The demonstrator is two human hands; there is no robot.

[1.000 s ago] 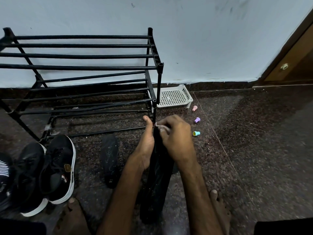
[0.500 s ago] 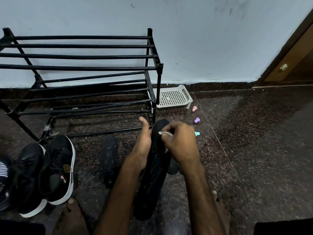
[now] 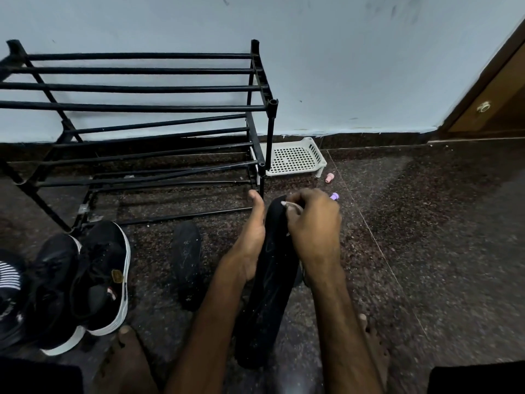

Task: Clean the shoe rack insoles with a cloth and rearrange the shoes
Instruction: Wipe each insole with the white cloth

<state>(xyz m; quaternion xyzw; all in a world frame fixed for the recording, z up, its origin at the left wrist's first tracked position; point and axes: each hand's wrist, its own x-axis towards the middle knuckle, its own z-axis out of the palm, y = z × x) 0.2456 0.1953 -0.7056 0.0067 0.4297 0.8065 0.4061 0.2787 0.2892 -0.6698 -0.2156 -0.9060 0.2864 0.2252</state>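
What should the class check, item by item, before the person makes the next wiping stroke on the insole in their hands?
1. Left hand supports the held insole: ok.
2. Right hand pinches the cloth against the insole's far end: ok.
3. Held insole wiped along its whole length: cannot tell; pale specks show lower down.
4. Second insole cleaned: not ok; pale marks show on it.
5. Black shoes back on the shoe rack: not ok; they stand on the floor.
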